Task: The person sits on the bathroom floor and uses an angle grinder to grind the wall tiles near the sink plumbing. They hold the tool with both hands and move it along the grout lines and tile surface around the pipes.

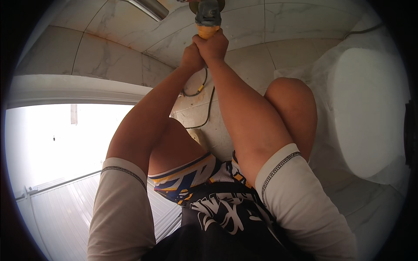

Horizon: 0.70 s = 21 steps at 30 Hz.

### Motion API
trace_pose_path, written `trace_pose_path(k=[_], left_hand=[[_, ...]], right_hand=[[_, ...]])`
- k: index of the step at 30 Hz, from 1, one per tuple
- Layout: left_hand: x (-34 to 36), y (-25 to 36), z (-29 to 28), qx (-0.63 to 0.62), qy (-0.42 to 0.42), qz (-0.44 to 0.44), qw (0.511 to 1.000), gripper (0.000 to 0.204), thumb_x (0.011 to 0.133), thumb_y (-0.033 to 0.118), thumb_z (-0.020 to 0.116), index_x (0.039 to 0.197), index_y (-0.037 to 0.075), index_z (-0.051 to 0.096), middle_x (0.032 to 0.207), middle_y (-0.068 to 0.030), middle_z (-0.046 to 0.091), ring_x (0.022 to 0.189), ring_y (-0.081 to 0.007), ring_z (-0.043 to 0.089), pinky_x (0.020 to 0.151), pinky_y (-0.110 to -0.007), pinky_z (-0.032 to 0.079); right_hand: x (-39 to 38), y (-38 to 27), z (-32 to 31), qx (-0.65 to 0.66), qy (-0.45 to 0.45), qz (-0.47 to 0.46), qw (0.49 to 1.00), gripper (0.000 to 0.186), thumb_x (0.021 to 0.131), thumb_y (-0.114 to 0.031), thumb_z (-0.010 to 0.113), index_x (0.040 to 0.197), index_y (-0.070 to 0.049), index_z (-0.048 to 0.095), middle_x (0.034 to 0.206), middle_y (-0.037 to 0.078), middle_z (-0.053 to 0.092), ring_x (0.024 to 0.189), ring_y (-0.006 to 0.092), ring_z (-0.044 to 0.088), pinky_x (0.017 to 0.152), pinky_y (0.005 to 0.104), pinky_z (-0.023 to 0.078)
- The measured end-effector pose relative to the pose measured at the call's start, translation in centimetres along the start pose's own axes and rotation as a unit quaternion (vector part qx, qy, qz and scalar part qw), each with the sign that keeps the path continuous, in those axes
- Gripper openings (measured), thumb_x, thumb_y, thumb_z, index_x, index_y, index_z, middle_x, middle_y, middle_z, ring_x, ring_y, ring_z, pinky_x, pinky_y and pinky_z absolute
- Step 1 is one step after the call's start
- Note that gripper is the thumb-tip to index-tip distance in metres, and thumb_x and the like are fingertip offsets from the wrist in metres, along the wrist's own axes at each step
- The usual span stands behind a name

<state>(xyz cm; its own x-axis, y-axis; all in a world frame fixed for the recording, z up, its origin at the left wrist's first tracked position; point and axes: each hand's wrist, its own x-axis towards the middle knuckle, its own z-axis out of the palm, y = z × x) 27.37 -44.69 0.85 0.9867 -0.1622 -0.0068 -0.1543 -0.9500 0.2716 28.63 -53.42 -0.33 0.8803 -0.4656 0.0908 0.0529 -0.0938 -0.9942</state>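
Note:
At the top centre an angle grinder (208,17) with a grey head and yellow body points away from me, close to the marbled wall tiles. Part of its disc shows at the frame's upper edge. My right hand (213,46) is wrapped round the yellow body. My left hand (192,58) is closed just behind and to the left, pressed against the right one; the body's rear end is hidden between them. Below the hands hangs a dark cord (211,104) with a yellow piece (200,88) on it, running down towards the floor between my knees.
On the right stands a white toilet (368,113) wrapped in clear plastic sheeting. A shiny metal tube (150,8) juts in at the top left. A bright opening with a white sill (78,91) lies to the left, above a ribbed white panel (65,213).

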Motion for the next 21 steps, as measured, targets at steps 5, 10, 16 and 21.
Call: trace_pose_path(k=[5, 10, 16, 21], left_hand=[[-0.12, -0.07, 0.0, -0.026, 0.021, 0.007, 0.999, 0.05, 0.076, 0.028, 0.073, 0.108, -0.003, 0.05, 0.096, -0.0231, 0.066, 0.095, -0.0393, 0.064, 0.08, -0.044, 0.051], [-0.25, 0.1, -0.03, -0.026, 0.011, 0.0, 1.0, 0.05, 0.076, 0.029, 0.073, 0.108, -0.003, 0.05, 0.096, -0.0229, 0.066, 0.095, -0.0398, 0.063, 0.08, -0.045, 0.051], [-0.37, 0.16, 0.11, -0.01, 0.007, 0.015, 1.0, 0.05, 0.078, 0.029, 0.071, 0.109, -0.002, 0.049, 0.098, -0.0224, 0.066, 0.095, -0.0393, 0.063, 0.08, -0.045, 0.051], [-0.37, 0.06, 0.38, -0.011, 0.005, 0.009, 1.0, 0.048, 0.079, 0.029, 0.071, 0.109, -0.002, 0.049, 0.098, -0.0217, 0.066, 0.096, -0.039, 0.063, 0.08, -0.045, 0.051]], right_hand=[[0.15, -0.02, 0.06, 0.002, -0.001, 0.001, 1.0, 0.057, 0.055, -0.029, 0.082, 0.095, 0.001, 0.055, 0.086, 0.02, 0.067, 0.082, 0.0367, 0.067, 0.075, 0.0422, 0.055], [0.02, -0.06, -0.13, -0.009, -0.007, -0.001, 1.0, 0.057, 0.055, -0.029, 0.082, 0.096, 0.001, 0.055, 0.086, 0.019, 0.067, 0.082, 0.0358, 0.067, 0.075, 0.0416, 0.055], [0.0, -0.01, -0.3, -0.005, -0.014, 0.0, 1.0, 0.058, 0.056, -0.028, 0.083, 0.097, 0.0, 0.054, 0.088, 0.019, 0.067, 0.083, 0.0351, 0.068, 0.076, 0.0413, 0.056], [-0.01, -0.17, -0.56, -0.019, -0.017, -0.012, 1.0, 0.058, 0.057, -0.028, 0.083, 0.098, 0.0, 0.054, 0.088, 0.019, 0.067, 0.084, 0.0348, 0.068, 0.077, 0.041, 0.056]])
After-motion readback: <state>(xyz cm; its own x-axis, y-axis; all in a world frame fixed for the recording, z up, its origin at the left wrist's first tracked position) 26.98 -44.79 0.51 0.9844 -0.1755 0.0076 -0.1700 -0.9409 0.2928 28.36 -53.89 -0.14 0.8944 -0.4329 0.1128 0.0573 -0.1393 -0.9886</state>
